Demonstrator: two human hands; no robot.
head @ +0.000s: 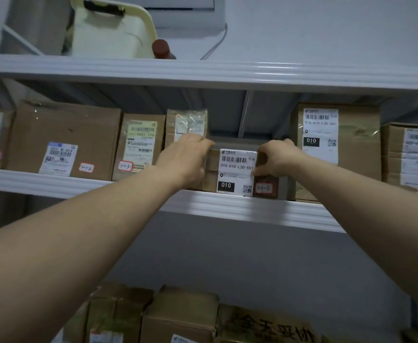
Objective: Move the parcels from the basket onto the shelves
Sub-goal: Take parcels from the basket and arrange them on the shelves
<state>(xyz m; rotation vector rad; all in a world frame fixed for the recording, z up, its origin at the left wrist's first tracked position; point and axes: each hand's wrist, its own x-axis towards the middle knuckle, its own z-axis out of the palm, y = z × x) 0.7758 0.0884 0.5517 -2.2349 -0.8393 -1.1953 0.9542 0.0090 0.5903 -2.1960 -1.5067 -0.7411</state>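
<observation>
— Where is the parcel just now?

— The small parcel (pixel 237 170) sits on the middle shelf (pixel 252 211), its front face at the shelf's lip. It has a white label with a barcode, the print 010-010-L30-551 and a black 010 block, and beside that label a red-bordered sticker (pixel 264 188) with handwriting on it.

— And your grip on it?

— Both hands are on it. My left hand (pixel 185 159) is curled round the parcel's left end, fingers over the top edge, thumb side down the front. My right hand (pixel 277 159) closes on the parcel's upper right corner, fingers bent over the top, thumb pressed on the label's edge. Neither grip is open; each is wrapped on the box.

— What stands around the parcel?

— Just to its right a taller box (pixel 336 149) with the same kind of label, touching or very nearly so; I cannot tell which. To its left, behind my left hand, a narrow taped box (pixel 185 125), then a slim box (pixel 138 147) with a red-bordered sticker, then a wide carton (pixel 64 139) marked 3-1-2. Farther right of the tall box, another carton (pixel 410 157).

— Above and below the parcel?

— On the shelf above it, to the left, a pale yellow tub (pixel 109 30) with a brown-capped bottle (pixel 163 48) beside it. On the shelf below the parcel, more brown cartons (pixel 180 315).
</observation>
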